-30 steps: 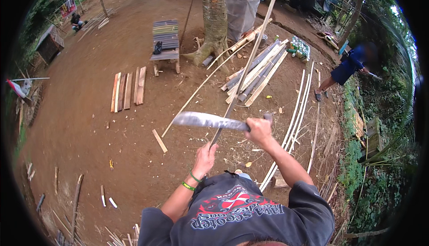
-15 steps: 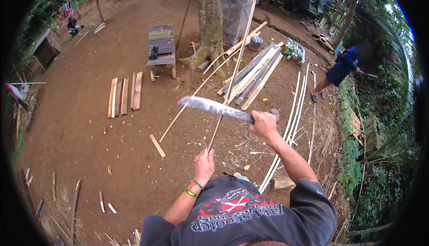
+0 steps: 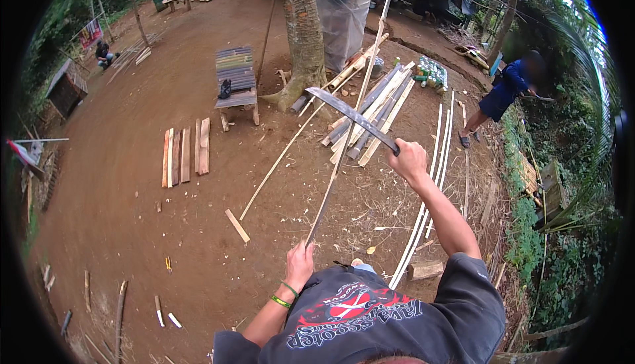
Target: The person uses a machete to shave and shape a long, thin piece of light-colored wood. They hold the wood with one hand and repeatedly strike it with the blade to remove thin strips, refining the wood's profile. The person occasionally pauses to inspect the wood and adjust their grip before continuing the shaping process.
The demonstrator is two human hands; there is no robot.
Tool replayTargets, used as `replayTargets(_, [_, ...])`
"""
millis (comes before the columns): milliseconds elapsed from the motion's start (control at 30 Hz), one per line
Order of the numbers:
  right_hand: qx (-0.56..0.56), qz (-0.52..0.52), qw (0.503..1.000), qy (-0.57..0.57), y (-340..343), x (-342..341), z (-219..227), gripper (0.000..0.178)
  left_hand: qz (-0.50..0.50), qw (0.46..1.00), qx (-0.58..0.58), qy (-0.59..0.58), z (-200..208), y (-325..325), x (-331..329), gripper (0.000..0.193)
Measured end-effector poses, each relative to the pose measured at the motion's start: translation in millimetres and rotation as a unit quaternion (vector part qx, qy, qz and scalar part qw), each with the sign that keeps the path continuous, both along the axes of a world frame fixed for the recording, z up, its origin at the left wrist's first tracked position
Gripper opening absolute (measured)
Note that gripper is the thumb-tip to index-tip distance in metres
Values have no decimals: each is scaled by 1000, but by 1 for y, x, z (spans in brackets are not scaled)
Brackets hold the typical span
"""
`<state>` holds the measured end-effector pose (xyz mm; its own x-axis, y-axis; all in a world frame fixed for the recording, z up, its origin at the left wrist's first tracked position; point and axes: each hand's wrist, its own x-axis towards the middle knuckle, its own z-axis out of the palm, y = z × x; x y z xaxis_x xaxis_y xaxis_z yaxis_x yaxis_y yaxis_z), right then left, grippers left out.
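Observation:
My left hand is closed round the near end of a long split bamboo strip, just in front of my body. The strip slants up and away, past the tree. My right hand grips a machete by its handle, which the fingers mostly hide. Pointing left and away, the long curved blade crosses the strip well beyond my left hand. Whether the edge touches the strip I cannot tell.
Bamboo poles and split lengths lie beside the tree trunk. Pale strips stretch along the ground at right. Boards and a slatted bamboo bench are at left. Another person stands at far right holding a tool.
My right hand has moved away from me and slightly right, carrying the machete farther up along the strip. The blade now slants more. My left hand keeps its hold, slightly lower in view.

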<state>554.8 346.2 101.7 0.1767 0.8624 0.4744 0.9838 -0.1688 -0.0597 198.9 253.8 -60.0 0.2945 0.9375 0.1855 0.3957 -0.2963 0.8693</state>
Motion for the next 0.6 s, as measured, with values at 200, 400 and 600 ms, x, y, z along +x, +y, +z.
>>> replayTargets(200, [-174, 212, 961, -40, -49, -66, -54, 17, 11, 1000, 22, 18, 0, 5, -5, 20])
replayTargets(400, [-111, -93, 987, 69, 19, 19, 37, 24, 1, 998, -11, 62, -16, -32, -44, 18])
replayTargets(600, [-143, -22, 989, 24, 19, 31, 36, 20, -6, 996, 4, 93, -38, -43, -69, 13])
